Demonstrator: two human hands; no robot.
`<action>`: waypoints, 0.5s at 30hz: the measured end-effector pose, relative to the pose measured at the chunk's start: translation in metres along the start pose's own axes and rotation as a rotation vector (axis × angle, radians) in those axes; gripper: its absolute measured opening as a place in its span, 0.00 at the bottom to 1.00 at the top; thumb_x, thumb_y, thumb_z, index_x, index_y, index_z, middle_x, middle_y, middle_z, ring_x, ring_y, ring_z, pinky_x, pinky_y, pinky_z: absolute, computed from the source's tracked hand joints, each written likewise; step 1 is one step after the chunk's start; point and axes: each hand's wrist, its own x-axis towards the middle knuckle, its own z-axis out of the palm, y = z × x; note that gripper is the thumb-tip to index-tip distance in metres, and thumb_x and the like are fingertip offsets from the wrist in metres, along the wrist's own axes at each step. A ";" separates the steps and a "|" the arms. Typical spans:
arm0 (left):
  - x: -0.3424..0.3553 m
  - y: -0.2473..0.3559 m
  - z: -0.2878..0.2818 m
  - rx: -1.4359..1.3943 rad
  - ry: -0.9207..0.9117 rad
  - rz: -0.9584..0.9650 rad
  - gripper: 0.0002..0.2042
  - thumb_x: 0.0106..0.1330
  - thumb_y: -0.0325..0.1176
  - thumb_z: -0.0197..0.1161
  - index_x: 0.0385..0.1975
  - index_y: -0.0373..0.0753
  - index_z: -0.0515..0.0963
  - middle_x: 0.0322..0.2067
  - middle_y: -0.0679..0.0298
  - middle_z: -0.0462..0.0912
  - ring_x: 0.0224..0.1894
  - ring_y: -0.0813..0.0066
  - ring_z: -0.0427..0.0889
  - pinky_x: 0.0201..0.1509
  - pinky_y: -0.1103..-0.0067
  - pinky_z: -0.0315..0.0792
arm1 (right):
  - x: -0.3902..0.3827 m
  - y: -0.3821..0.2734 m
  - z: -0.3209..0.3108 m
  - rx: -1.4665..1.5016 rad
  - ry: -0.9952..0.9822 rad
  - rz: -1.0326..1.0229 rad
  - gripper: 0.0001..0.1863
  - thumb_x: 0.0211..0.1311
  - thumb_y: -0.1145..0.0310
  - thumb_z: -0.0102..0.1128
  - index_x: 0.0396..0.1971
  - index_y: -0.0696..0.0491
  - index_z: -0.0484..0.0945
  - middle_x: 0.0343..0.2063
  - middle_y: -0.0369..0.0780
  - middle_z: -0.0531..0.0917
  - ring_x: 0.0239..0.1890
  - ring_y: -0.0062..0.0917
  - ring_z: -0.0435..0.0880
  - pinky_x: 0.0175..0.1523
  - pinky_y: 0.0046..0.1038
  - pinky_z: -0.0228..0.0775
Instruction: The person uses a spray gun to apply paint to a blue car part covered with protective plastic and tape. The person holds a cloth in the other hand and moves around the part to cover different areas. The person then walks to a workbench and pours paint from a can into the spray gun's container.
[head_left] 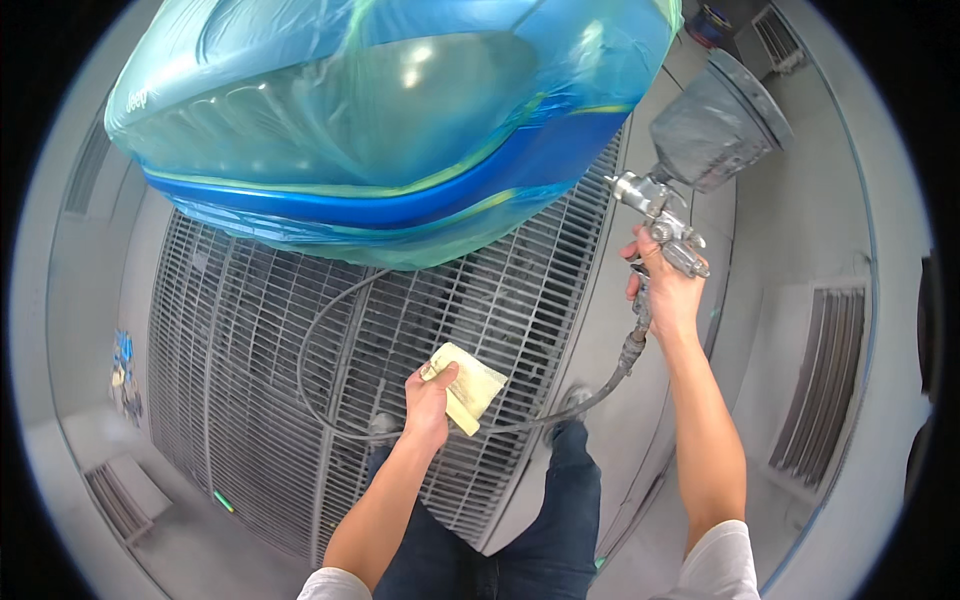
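My right hand (665, 280) is wrapped round the grip of a metal paint spray gun (655, 205), which has a grey cup (715, 125) on top. The gun's nozzle points left, toward a car body (400, 100) covered in clear greenish masking film. A glossy blue strip of bodywork (350, 208) shows bare between taped film edges. In my left hand (428, 405), thumb on top, is a folded pale yellow cloth (470, 385), held low in front of me and apart from the car.
From the gun's grip a grey air hose (540, 424) loops down over the metal floor grating (250, 330). Wall vents (820, 380) line the right side. Blue scraps (124, 360) lie at the left, and a small green strip (223, 501) rests on the grating.
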 end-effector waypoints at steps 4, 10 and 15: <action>0.014 -0.044 0.085 -0.159 0.044 0.053 0.10 0.68 0.26 0.65 0.47 0.32 0.79 0.41 0.60 0.86 0.41 0.70 0.86 0.46 0.73 0.78 | 0.056 0.019 -0.054 0.068 0.118 -0.033 0.14 0.69 0.63 0.67 0.40 0.61 0.82 0.28 0.43 0.86 0.13 0.21 0.75 0.16 0.23 0.66; 0.022 -0.118 0.177 -0.206 0.034 0.012 0.10 0.68 0.26 0.65 0.47 0.31 0.78 0.43 0.59 0.85 0.44 0.67 0.85 0.50 0.71 0.79 | 0.092 0.046 -0.100 0.246 -0.266 0.073 0.17 0.69 0.60 0.66 0.44 0.60 0.81 0.30 0.43 0.86 0.15 0.23 0.77 0.16 0.24 0.68; 0.077 -0.164 0.193 -0.141 -0.024 0.087 0.12 0.69 0.26 0.64 0.50 0.30 0.77 0.44 0.58 0.84 0.47 0.65 0.85 0.52 0.69 0.78 | 0.170 0.081 -0.123 0.172 -0.158 -0.169 0.13 0.69 0.63 0.66 0.43 0.58 0.81 0.32 0.44 0.85 0.18 0.23 0.78 0.15 0.26 0.68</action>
